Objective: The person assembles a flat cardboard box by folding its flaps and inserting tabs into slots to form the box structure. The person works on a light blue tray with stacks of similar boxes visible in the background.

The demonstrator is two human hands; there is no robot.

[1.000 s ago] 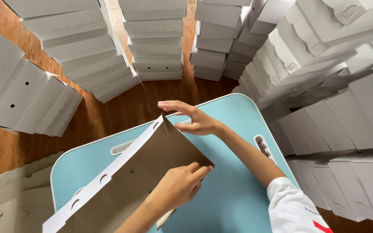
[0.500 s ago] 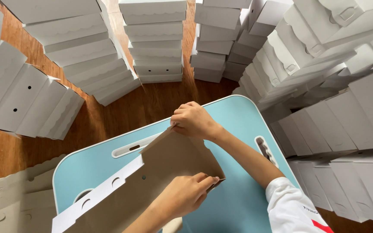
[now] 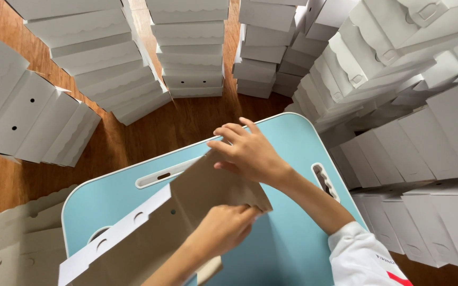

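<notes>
- On a small blue folding table [image 3: 287,249], a person bends a flat cardboard box blank [image 3: 186,212], brown side up, so the tabletop backs the crease.
- Right hand [image 3: 250,153], fingers spread, presses the far flap down.
- Left hand [image 3: 223,230] pinches the near edge, steadying the panel.
- Stacks of finished white boxes [image 3: 189,47] ring the table on the wooden floor [image 3: 186,127], within arm's reach.

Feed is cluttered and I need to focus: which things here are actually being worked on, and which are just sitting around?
In hand:
- cardboard box blank, brown inside, white outside
- right hand pressing its far flap
- left hand on its near edge
- blue table under it

Lying about:
- stacks of folded white boxes on the wooden floor
- flat blanks, lower left
</notes>
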